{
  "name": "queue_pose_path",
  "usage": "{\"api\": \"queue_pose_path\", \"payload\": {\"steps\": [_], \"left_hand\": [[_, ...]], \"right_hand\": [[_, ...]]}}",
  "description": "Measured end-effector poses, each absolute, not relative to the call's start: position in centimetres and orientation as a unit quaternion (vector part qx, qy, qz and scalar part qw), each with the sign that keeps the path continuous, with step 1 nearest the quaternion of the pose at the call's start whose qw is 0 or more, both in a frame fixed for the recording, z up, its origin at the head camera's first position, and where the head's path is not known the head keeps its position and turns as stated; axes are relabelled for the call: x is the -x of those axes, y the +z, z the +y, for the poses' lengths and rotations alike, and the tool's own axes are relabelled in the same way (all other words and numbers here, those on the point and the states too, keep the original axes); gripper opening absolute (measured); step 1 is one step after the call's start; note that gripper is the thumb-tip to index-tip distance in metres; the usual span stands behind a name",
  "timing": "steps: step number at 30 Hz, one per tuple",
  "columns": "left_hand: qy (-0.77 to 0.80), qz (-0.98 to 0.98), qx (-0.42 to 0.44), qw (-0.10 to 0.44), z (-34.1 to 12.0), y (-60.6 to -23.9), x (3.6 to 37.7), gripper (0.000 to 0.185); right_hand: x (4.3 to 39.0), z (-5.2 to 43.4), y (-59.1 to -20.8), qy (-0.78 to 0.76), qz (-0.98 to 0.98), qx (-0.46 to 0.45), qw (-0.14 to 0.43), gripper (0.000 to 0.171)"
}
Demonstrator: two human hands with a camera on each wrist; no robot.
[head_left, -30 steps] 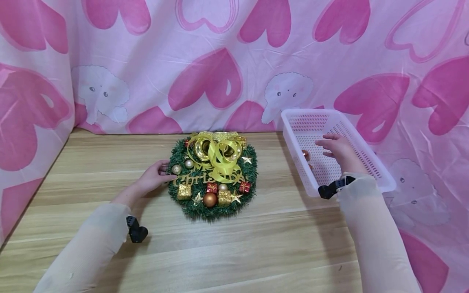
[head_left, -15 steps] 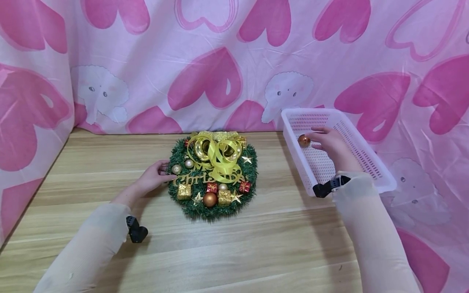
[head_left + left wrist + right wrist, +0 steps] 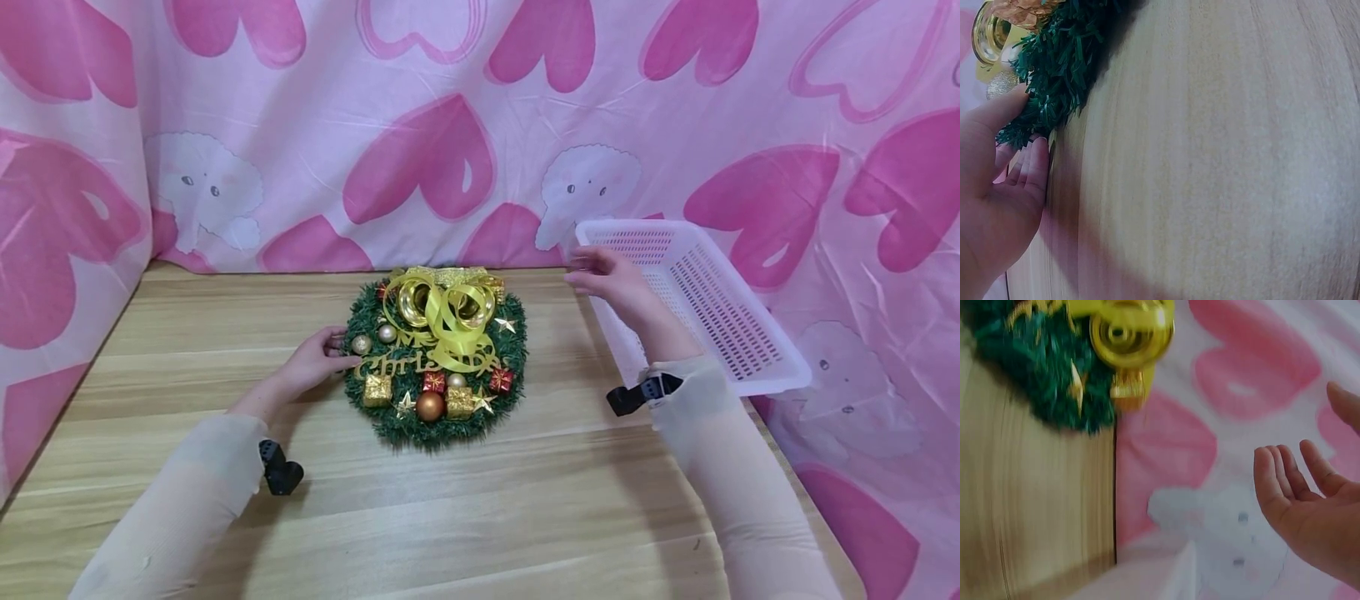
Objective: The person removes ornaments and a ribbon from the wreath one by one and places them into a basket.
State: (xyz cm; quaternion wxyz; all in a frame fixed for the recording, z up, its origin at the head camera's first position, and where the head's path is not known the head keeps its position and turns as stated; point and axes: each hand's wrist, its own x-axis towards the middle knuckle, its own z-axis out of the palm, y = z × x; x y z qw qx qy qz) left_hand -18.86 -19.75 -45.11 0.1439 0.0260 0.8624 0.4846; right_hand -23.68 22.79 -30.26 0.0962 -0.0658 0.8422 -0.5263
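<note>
A green Christmas wreath (image 3: 408,385) with gold bells, yellow ribbon, small gift boxes, stars and baubles lies mid-table. My left hand (image 3: 313,367) grips its left edge; in the left wrist view the thumb lies over the greenery and the fingers reach beneath. Over the left rim of a pale plastic basket (image 3: 750,321) hovers my right hand (image 3: 617,282). The right wrist view shows its fingers (image 3: 1266,481) spread and loosely bent, with nothing in them. My right arm hides part of the basket's inside, and no bauble shows in it.
The basket stands at the table's back right. Behind and beside the wooden table (image 3: 420,525) hangs a pink cloth (image 3: 315,125) printed with hearts. A black wrist camera (image 3: 279,471) is strapped to my left cuff, and another (image 3: 637,398) to my right.
From inside the basket, my right hand has moved left and up to its left rim. A copper bauble beside its fingertips half a second ago is out of sight. The left hand stays put.
</note>
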Motion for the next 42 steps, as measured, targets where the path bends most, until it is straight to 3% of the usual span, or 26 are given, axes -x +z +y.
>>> {"api": "queue_pose_path", "payload": {"steps": [28,42], "left_hand": [[0.492,0.858,-0.027,0.145,-19.7,-45.2,18.8,0.077],[0.489,0.86,-0.026,0.142,-19.8,-45.1,18.9,0.076]], "right_hand": [[20.0,14.4,-34.6,-0.579,0.754,0.23,0.208,0.06],[18.4,12.3,-36.8,-0.51,0.764,0.314,0.242,0.066]]}}
